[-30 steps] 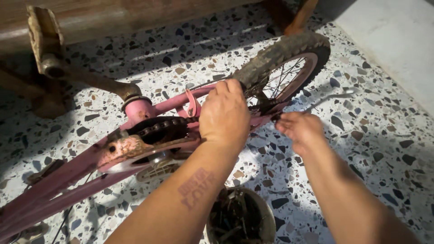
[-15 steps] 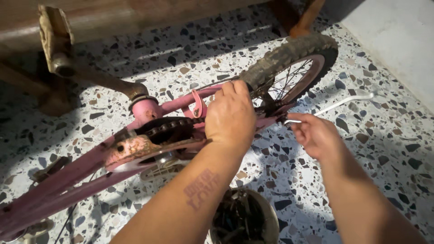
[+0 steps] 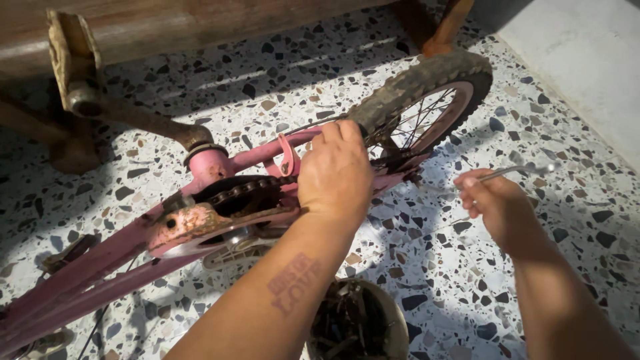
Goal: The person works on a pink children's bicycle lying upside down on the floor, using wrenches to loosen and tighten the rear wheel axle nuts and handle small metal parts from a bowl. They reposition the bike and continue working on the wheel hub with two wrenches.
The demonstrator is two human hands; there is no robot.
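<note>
Pulled away from the wheel, right hand (image 3: 497,207) pinches a thin metal tool (image 3: 517,172); left hand (image 3: 335,175) grips the pink frame (image 3: 257,157).

left hand (image 3: 335,175) grips the pink bike frame (image 3: 107,273) near the rear wheel (image 3: 427,100); right hand (image 3: 497,210) holds a thin metal tool (image 3: 517,171)

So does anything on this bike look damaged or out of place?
Yes. The pink bike lies on its side on the terrazzo floor. Its chain guard is rusted with peeling paint, and the rear tyre is caked in dried dirt.
</note>
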